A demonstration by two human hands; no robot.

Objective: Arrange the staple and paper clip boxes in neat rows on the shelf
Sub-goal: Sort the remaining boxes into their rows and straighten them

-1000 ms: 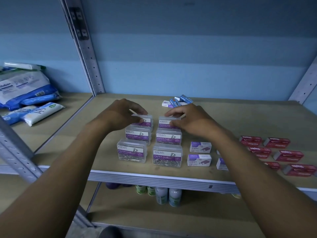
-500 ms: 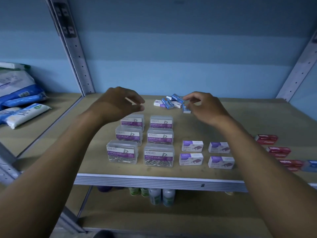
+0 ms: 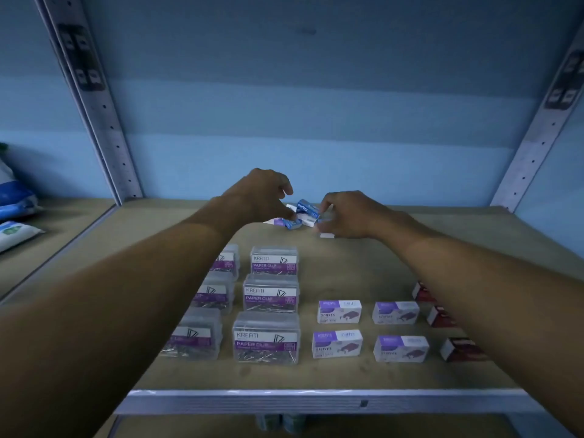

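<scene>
Clear paper clip boxes (image 3: 270,294) stand in two columns of three on the wooden shelf (image 3: 347,273); my left forearm hides part of the left column. To their right sit purple-and-white staple boxes (image 3: 339,311) in two rows of two. A loose pile of small blue and white staple boxes (image 3: 305,207) lies at the back. My left hand (image 3: 262,197) hovers over the pile's left side, fingers curled, thumb apart, holding nothing I can see. My right hand (image 3: 350,216) pinches the end of a white-and-blue box (image 3: 311,220) in the pile.
Red staple boxes (image 3: 459,349) sit at the right, partly hidden under my right forearm. A small white piece (image 3: 327,236) lies below my right hand. Metal uprights (image 3: 94,115) frame the bay. Blue-and-white packs (image 3: 15,197) fill the left bay. Bottles (image 3: 278,422) show below the shelf's edge.
Both hands left the back paper clip boxes and moved to the pile at the rear. My right hand has closed on a box there, and my left hand has come up beside it.
</scene>
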